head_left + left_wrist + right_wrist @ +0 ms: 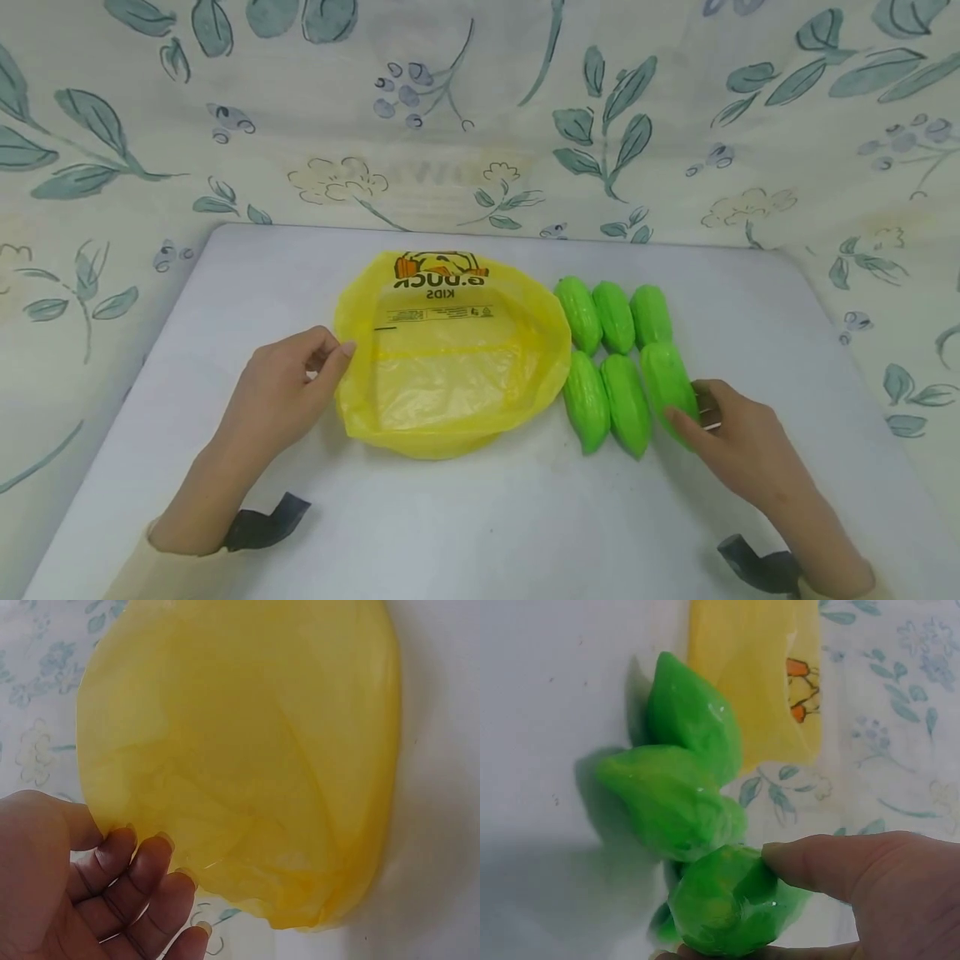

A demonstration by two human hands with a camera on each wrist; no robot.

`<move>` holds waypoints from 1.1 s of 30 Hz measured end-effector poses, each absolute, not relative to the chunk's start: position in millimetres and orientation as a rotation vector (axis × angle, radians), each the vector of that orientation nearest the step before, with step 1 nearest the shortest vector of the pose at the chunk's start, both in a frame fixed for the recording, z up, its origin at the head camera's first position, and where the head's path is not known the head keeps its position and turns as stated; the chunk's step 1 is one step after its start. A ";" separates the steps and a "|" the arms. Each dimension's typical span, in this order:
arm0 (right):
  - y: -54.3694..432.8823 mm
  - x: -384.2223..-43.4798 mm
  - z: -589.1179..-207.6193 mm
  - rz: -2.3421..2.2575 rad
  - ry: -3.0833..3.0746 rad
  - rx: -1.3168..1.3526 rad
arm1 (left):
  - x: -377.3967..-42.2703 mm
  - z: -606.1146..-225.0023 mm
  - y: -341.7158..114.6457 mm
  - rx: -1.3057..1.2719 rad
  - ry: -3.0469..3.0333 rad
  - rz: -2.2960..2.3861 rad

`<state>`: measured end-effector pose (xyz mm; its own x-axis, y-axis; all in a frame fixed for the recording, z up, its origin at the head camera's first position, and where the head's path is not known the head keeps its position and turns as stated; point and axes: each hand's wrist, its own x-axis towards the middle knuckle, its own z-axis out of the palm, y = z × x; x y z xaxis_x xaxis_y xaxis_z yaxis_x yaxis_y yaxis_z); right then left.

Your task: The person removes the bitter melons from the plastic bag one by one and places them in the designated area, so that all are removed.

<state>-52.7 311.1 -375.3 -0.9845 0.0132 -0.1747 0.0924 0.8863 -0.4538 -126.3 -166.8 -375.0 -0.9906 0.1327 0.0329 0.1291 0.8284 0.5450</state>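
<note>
A yellow plastic bag [442, 392] with its mouth spread wide stands on the white table. My left hand [281, 392] pinches the left side of its rim between thumb and fingers, as the left wrist view also shows. To the bag's right, several glossy green oblong fruits with pointed ends, such as one at the front [587, 404], lie in two rows. My right hand [750, 442] grips the front-right green oblong fruit [666, 375], thumb on its near side and fingers around the far right side. In the right wrist view, this fruit [724, 900] partly covers others behind it.
The white table [480, 533] runs back to a curtain [675, 125] printed with leaves and flowers. Dark straps, one at the left wrist [266, 525] and one at the right [757, 567], stick out beside the sleeves.
</note>
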 end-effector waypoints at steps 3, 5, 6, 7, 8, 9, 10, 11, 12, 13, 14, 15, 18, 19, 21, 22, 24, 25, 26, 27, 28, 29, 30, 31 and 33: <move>314.1 -51.3 -382.9 -0.690 2.881 0.092 | -125.8 -374.9 -166.7 0.215 2.996 0.895; 315.4 -50.8 -387.7 -0.686 2.873 0.099 | -125.3 -374.8 -166.5 0.211 2.995 0.892; 315.6 -50.4 -389.7 -0.690 2.869 0.102 | -125.1 -374.7 -166.4 0.206 2.993 0.890; 315.9 -50.3 -391.7 -0.692 2.863 0.105 | -124.8 -374.8 -166.4 0.202 2.996 0.883; 316.2 -50.6 -393.3 -0.693 2.858 0.108 | -124.7 -374.8 -166.5 0.198 2.995 0.881; 316.5 -51.0 -394.8 -0.695 2.854 0.109 | -124.5 -374.6 -166.7 0.192 2.990 0.882; 316.6 -51.5 -395.9 -0.696 2.847 0.112 | -124.4 -374.7 -167.0 0.189 2.990 0.878; 316.8 -51.8 -397.0 -0.692 2.839 0.115 | -124.3 -374.8 -167.3 0.186 2.989 0.876; 316.8 -51.9 -397.9 -0.689 2.834 0.117 | -124.2 -375.0 -167.5 0.184 2.989 0.873; 317.2 -52.3 -398.6 -0.685 2.829 0.120 | -124.0 -375.0 -167.6 0.180 2.987 0.872; 317.4 -52.5 -399.2 -0.686 2.826 0.122 | -123.8 -374.9 -167.8 0.177 2.984 0.876; 317.6 -52.7 -399.7 -0.686 2.823 0.125 | -123.6 -374.7 -168.0 0.176 2.982 0.878; 317.6 -53.5 -400.7 -0.679 2.813 0.140 | -123.3 -374.5 -168.8 0.174 2.987 0.880; 317.3 -54.0 -400.9 -0.673 2.810 0.144 | -123.3 -374.6 -168.9 0.174 2.989 0.880; 316.3 -55.2 -401.2 -0.660 2.808 0.154 | -123.3 -374.8 -169.1 0.175 2.994 0.878; 315.5 -55.6 -401.4 -0.654 2.809 0.157 | -123.2 -375.0 -169.1 0.175 2.998 0.876; 314.0 -56.4 -402.2 -0.645 2.816 0.160 | -123.3 -374.8 -169.0 0.177 2.995 0.881; 313.4 -56.7 -402.7 -0.642 2.822 0.158 | -123.4 -374.9 -168.9 0.180 2.995 0.884; 312.8 -56.9 -403.1 -0.644 2.826 0.158 | -123.4 -374.8 -169.1 0.184 2.997 0.888; 312.5 -57.1 -403.7 -0.645 2.830 0.157 | -123.4 -374.8 -169.3 0.191 2.999 0.893; 312.3 -57.2 -404.1 -0.649 2.833 0.157 | -123.4 -374.8 -169.7 0.198 2.998 0.902; 312.3 -57.5 -404.4 -0.651 2.835 0.158 | -123.5 -374.8 -170.2 0.205 2.997 0.911; 312.2 -57.7 -404.7 -0.656 2.837 0.157 | -123.5 -375.0 -170.8 0.211 2.999 0.916; 311.9 -57.9 -405.0 -0.659 2.839 0.157 | -123.4 -375.0 -171.4 0.216 3.003 0.921; 311.5 -58.3 -405.4 -0.663 2.845 0.157 | -123.3 -374.9 -172.6 0.221 3.002 0.929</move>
